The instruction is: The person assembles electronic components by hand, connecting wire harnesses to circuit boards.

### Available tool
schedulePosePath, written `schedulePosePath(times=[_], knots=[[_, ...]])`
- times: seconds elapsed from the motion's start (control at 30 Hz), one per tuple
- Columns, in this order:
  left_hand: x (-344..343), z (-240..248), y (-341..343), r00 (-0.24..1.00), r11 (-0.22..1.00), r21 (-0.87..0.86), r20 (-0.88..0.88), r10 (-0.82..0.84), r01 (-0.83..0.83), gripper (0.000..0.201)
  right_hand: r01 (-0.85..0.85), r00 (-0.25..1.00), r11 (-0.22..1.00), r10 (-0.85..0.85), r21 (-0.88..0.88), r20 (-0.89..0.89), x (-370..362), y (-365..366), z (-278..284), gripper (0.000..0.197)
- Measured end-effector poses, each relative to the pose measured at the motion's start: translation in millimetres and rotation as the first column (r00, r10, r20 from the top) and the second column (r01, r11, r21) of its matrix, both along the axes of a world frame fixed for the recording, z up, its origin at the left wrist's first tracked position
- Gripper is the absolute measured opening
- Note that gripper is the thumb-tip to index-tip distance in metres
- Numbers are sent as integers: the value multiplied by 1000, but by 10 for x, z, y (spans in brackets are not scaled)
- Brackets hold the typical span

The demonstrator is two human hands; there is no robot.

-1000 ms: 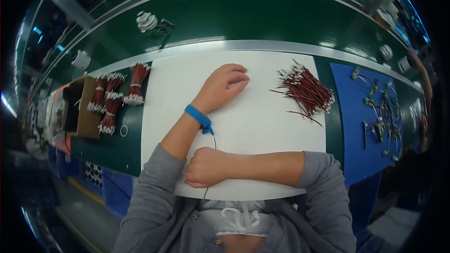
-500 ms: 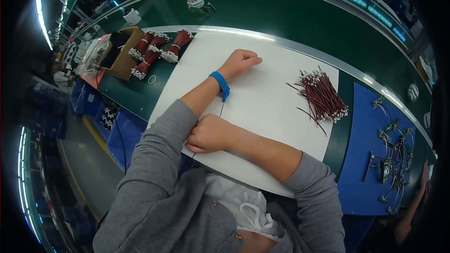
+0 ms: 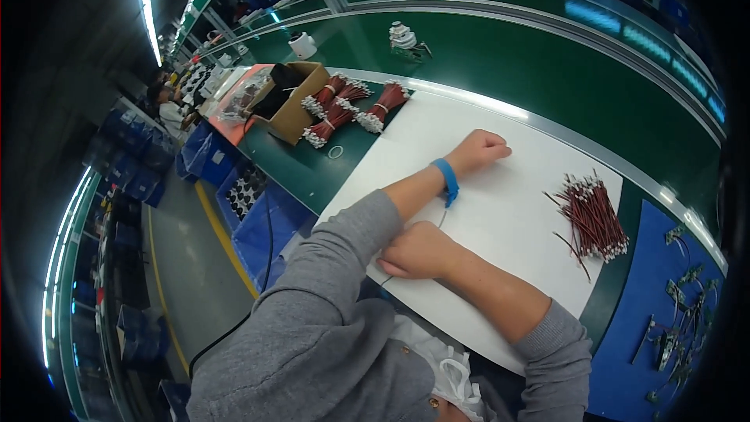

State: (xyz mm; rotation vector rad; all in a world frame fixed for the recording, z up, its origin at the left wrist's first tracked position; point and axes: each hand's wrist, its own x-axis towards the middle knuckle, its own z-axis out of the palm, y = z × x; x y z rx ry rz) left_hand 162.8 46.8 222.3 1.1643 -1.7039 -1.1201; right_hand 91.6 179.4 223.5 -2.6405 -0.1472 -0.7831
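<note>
My left hand [image 3: 478,151] is curled into a fist above the white sheet [image 3: 500,211], and nothing shows in it. A blue wrist strap [image 3: 448,178] circles my left wrist, its loose end hanging down. From the strap a thin grey cord [image 3: 443,219] runs to my right hand [image 3: 419,251], which is closed near the sheet's front edge, below my left forearm. The cord comes out again under the right hand, so its fingers seem wrapped round it; the fingertips are hidden. To the right lies a loose pile of dark red wires [image 3: 591,219] with white connectors.
Tied wire bundles [image 3: 336,113], a cardboard box [image 3: 301,113] and a white ring [image 3: 336,152] sit at the left. Wired green circuit boards [image 3: 676,316] lie on a blue mat [image 3: 625,344] at right. A white part [image 3: 402,35] stands at the back. Blue bins [image 3: 269,246] adjoin the bench.
The view has swung to the left, so the scene sits farther right and lower. Both hands keep nearly the same pose, the right one still closed at the cord.
</note>
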Motion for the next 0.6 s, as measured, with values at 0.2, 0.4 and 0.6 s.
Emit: schedulePosePath(times=[0.2,0.4,0.6], knots=[[223,26,68,1000,998,-64,-9,11,-11,34,-1,998,1000,3,19,-58,254,97,76,19],[512,108,279,1000,996,-90,2,16,-16,34,-28,999,995,30,100,-12,557,257,109,14],[615,141,329,999,997,-70,37,39,-36,34,-53,999,992,53,117,2,674,310,147,15]])
